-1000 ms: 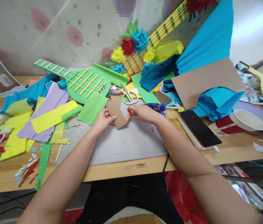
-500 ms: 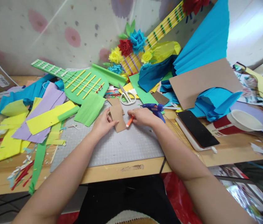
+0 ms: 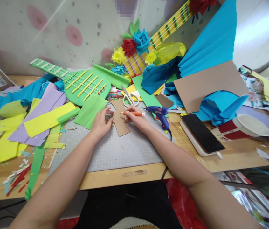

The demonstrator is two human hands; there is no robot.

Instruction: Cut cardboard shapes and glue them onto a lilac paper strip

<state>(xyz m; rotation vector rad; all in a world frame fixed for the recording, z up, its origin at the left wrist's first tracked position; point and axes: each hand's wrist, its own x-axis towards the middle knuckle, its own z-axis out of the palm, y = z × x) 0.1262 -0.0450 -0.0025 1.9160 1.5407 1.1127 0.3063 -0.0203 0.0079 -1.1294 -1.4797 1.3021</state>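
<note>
A brown cardboard strip [image 3: 120, 126] lies on the grey cutting mat [image 3: 125, 154] between my hands. My right hand [image 3: 135, 119] grips an orange pen [image 3: 138, 114], its tip pointing left over the upper part of the strip. At the strip's left edge rests my left hand [image 3: 101, 123], fingers curved and apart; whether the fingertips touch the cardboard is hard to tell. Scissors with white handles [image 3: 131, 98] lie just behind the strip. To the right of my right hand sits a blue glue gun [image 3: 158, 112].
A green paper guitar [image 3: 84, 86] and green paper [image 3: 91, 111] lie behind my left hand. Yellow and lilac paper strips [image 3: 46, 122] spread leftward. At right are a phone [image 3: 202, 133], a paper cup [image 3: 241, 127] and a large cardboard sheet [image 3: 210, 84]. A flower-covered yellow guitar [image 3: 136, 65] leans behind.
The orange pen has swung from pointing toward me to pointing left over the cardboard. My left hand has loosened from the cardboard and shifted slightly left; the strip now lies flat at a slant.
</note>
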